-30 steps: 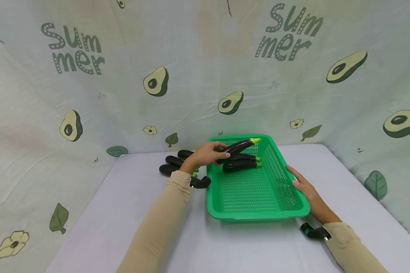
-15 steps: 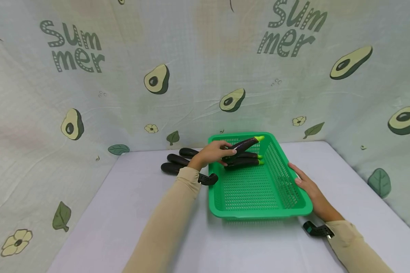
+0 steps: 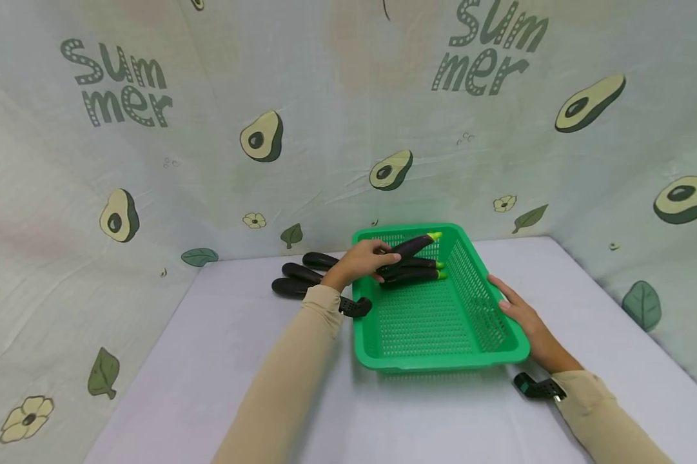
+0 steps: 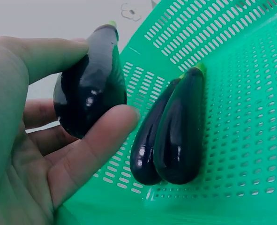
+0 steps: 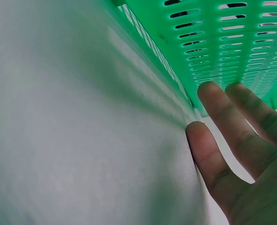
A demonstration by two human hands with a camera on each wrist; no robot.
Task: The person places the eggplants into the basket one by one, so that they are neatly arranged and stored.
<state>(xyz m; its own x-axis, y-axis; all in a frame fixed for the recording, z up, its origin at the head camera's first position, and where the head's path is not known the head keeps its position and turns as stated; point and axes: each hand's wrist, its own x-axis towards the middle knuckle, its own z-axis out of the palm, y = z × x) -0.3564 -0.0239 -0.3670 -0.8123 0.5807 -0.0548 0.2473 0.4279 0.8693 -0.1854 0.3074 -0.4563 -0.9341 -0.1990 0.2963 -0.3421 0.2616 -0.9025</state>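
Observation:
My left hand [image 3: 362,261] holds an eggplant [image 3: 412,247] above the back left part of a green basket [image 3: 441,361]. In the left wrist view, thumb and fingers are around its dark rounded body, with the green stem end pointing away. Two more eggplants [image 4: 179,131] lie side by side on the basket floor below it. At the basket's right side is my right hand [image 3: 525,322]. In the right wrist view its fingers [image 5: 243,140] are fairly straight, with fingertips at the slotted outer wall; the thumb is out of that view.
Left of the basket, three eggplants [image 3: 290,287] lie on the white-covered table [image 3: 220,335], partly hidden behind my left hand and wrist. A patterned cloth [image 3: 325,193] with avocado prints hangs behind and at the sides.
My left hand has moved slightly to the right with the eggplant, further over the basket. The right hand stays at the basket's right side.

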